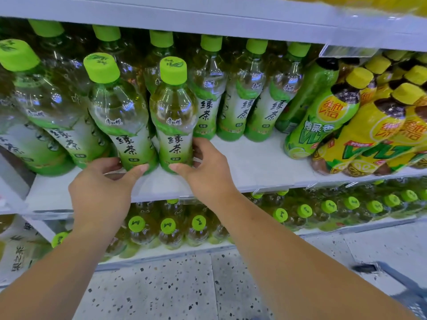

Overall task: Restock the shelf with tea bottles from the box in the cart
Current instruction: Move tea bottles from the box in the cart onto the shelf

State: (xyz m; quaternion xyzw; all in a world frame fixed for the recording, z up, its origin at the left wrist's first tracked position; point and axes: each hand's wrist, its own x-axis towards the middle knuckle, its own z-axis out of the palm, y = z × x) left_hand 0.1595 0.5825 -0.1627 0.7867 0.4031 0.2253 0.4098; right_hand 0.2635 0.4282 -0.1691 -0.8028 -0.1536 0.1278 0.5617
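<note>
The person has two tea bottles at the front of the shelf (pixel 249 162), one in each hand. The left hand (pixel 101 183) curls its thumb and fingers round the bottom of the left tea bottle (pixel 120 121). The right hand (pixel 208 174) holds the bottom of the right tea bottle (pixel 174 121) the same way, thumb in front and fingers round the side. Both bottles stand side by side, very close, and both lean a little.

The step now looks like setting these two down and lining them up. To do it well, the person should put each bottom flat on the shelf first, then stand each bottle up straight. The labels already face out, so no turning is needed. Holding low is good for sliding, but the tall tops can wobble, so the push should be slow.

There is a bare gap on the shelf to the right, in front of the back row (pixel 233 107) of green tea. The next bottles could fill it. The person should take care not to bump the yellow-capped bottles (pixel 360 125) that lean at the far right.

The hands should let go only when both bottles stand by themselves. The box is not in view.
</note>
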